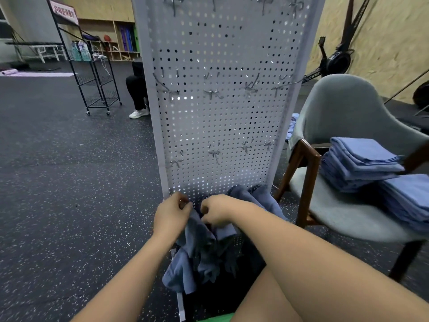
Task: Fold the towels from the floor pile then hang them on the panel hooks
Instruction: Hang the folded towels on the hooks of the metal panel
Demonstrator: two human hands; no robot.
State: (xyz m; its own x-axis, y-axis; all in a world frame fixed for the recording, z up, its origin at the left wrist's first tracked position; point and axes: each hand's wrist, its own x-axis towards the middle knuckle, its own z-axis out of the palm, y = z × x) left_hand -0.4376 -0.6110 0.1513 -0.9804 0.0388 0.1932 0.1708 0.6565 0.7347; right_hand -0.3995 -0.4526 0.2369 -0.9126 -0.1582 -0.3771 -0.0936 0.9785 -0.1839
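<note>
Both hands, left hand point(173, 211) and right hand point(216, 211), pinch the towel point(199, 247) hanging beneath.

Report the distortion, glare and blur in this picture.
Head view: the wide lens bows the panel at its edges and stretches the chair at the right; bright light shows through some panel holes; the left hand, right hand and the towel they pinch look slightly soft.
</note>
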